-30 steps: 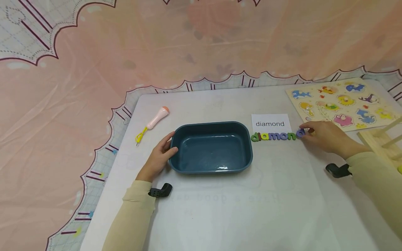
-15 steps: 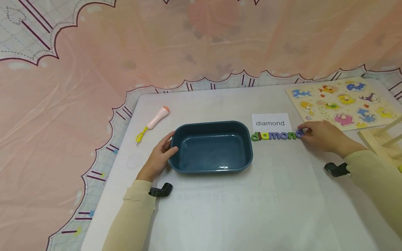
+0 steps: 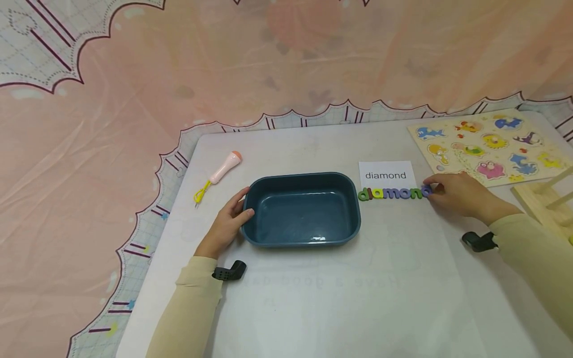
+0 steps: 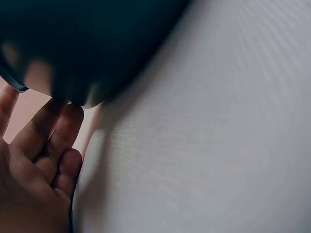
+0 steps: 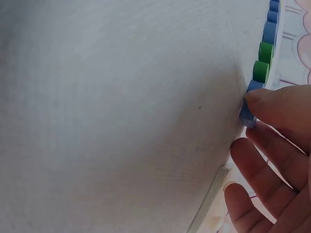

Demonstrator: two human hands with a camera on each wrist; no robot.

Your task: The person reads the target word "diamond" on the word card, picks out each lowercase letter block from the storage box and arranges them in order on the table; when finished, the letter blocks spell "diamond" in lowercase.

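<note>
My left hand (image 3: 225, 224) holds the left end of a dark teal plastic basin (image 3: 300, 219), the thumb over its rim and the fingers along the outer wall. In the left wrist view, fingertips (image 4: 68, 119) touch the basin's side. My right hand (image 3: 463, 196) pinches a blue-purple letter d (image 5: 249, 109) between thumb and forefinger. That letter stands at the right end of a row of coloured toy letters (image 3: 390, 194), close against the green n (image 5: 261, 71). Behind the row lies a white card (image 3: 387, 170) printed "diamond". My fingers partly cover the d in the head view.
A pink and yellow tool with an orange end (image 3: 219, 174) lies behind my left hand. A sea-animal puzzle board (image 3: 488, 149) is at the back right. A wooden rack (image 3: 539, 204) stands beside my right forearm. A patterned cloth (image 3: 286, 59) hangs behind the white table (image 3: 331, 308).
My right hand has slid the letter d slightly left, up against the n, and then stayed nearly still. My left hand and the basin have not visibly moved.
</note>
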